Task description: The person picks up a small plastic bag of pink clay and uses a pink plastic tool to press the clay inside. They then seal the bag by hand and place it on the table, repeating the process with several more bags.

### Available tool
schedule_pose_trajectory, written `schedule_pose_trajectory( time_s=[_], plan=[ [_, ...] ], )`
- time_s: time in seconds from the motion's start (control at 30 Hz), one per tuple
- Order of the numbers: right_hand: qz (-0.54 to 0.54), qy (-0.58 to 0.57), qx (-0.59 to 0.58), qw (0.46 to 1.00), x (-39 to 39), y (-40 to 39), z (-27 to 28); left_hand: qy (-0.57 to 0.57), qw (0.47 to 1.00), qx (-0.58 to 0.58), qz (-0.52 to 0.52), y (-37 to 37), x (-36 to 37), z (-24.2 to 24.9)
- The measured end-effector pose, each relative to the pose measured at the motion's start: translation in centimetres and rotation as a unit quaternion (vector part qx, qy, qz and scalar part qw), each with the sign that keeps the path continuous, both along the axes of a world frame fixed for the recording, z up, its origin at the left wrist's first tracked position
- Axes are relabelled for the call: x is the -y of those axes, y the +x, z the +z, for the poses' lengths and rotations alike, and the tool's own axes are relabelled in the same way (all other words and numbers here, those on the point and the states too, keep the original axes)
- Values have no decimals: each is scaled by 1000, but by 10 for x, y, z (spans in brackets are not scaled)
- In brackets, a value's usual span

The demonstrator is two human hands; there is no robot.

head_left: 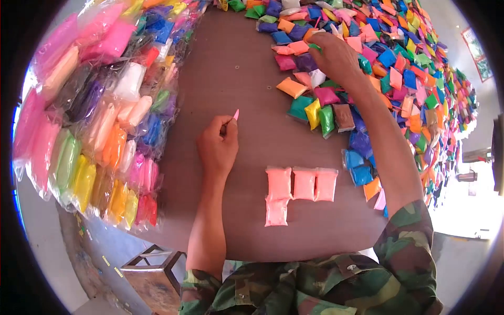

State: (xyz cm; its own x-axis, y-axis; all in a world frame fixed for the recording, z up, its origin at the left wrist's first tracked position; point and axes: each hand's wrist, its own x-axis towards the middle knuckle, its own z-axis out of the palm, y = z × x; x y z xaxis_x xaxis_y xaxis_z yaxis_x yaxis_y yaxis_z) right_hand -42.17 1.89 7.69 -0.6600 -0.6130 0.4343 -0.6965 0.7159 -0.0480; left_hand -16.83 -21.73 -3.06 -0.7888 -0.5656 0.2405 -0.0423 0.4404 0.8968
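My left hand (219, 143) is closed above the brown tabletop (220, 94), pinching a small pink packet (235, 114) of which only a narrow pointed end shows. Farther off, my right hand (336, 56) reaches into the big heap of small coloured packets (396, 58). Its fingers are bent together and point down among orange, green and blue packets; what they grip, if anything, is hidden. Between my arms lie several salmon-pink packets: three side by side in a row (304, 184), and one more packet (276, 212) just below the left end.
Larger clear-wrapped packs (113, 142) in many colours are piled along the left side of the table. A metal-framed stool (152, 275) stands on the floor at lower left. Loose packets (326, 121) form the heap's near edge beside my right forearm.
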Motion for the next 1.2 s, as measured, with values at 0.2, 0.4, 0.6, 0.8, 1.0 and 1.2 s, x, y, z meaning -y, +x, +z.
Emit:
schedule_pose_trajectory(
  time_s=[0.2,0.4,0.6,0.8,1.0,1.2],
  plan=[
    [-78,166,42,982,36,-43,-26,-25,1000,-7,-6,-1,3,-2],
    [-74,136,45,987,36,-41,-33,-13,1000,-20,0,0,-1,5],
    [-29,-79,9,996,8,-24,-23,-11,1000,2,1,3,0,6],
    [-72,-205,200,955,-48,90,25,-21,999,-39,-1,-3,4,-18],
    [-67,-449,403,795,-104,217,-3,-128,991,-38,-3,-1,6,-21],
    [-178,-327,263,890,-154,339,-32,-132,989,-64,-9,3,20,-29]
  ],
)
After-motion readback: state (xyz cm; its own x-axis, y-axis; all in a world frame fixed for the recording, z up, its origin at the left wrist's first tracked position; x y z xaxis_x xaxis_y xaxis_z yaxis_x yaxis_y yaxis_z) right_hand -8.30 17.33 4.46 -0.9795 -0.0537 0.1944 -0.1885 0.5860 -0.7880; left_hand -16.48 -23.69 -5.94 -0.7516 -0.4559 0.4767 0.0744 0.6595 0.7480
